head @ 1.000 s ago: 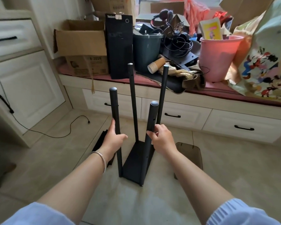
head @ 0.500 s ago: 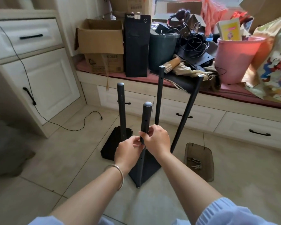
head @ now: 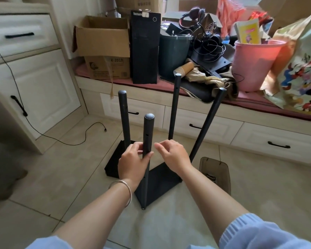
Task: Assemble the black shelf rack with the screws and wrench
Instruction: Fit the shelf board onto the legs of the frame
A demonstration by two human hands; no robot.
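Observation:
The black shelf rack (head: 161, 178) stands on the tiled floor, a flat black shelf at the bottom with several black poles rising from its corners. My left hand (head: 132, 163) grips the nearest pole (head: 148, 133) about halfway up, thumb and fingers curled round it. My right hand (head: 172, 155) hovers just right of that pole, fingers loosely bent, holding nothing. The far right pole (head: 207, 124) leans outward to the right. A second black shelf panel (head: 113, 161) lies on the floor behind my left hand. A brown tray (head: 221, 169) with small metal hardware sits to the right.
A low white drawer bench (head: 205, 126) runs behind the rack, piled with a cardboard box (head: 102, 42), a black computer tower (head: 144, 47), a dark bin (head: 174, 51) and a pink bucket (head: 255, 63). A black cable (head: 90, 130) trails over the floor at left.
My right hand has let go of the near pole and drawn slightly right. My left hand has closed round that pole. The camera has moved in closer.

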